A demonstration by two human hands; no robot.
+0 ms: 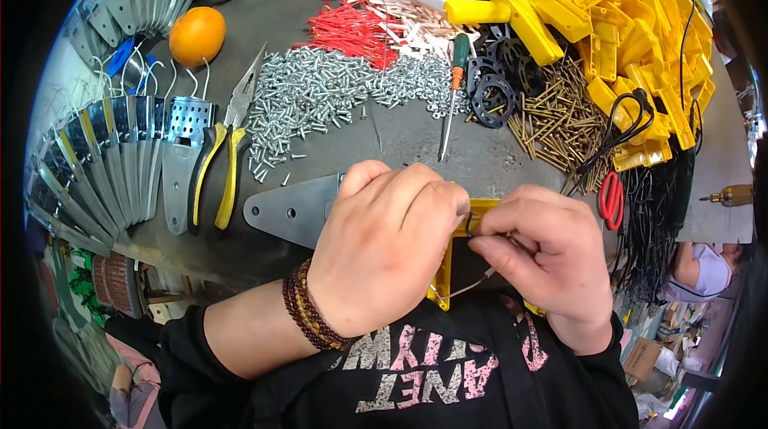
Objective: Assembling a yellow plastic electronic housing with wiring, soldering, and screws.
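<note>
My left hand [392,249] is closed over a yellow plastic handle [442,273], its fingertips mostly hidden behind the knuckles. From under that hand a flat grey metal plate [292,209] with two holes sticks out to the left; the hand covers any joint between plate and handle. On the handle's right side, my right hand [552,257] pinches a thin dark wire [470,225] between thumb and forefinger. A short pale lead [472,286] runs from below this hand toward the lower end of the handle.
Ahead lie heaps of silver screws [312,93], red wires [352,29] and brass-coloured screws [564,113]. Yellow housings [632,37] pile up at right. Pliers [232,141] and perforated metal plates [120,161] lie left. A screwdriver [457,81] and red scissors [611,201] are within reach.
</note>
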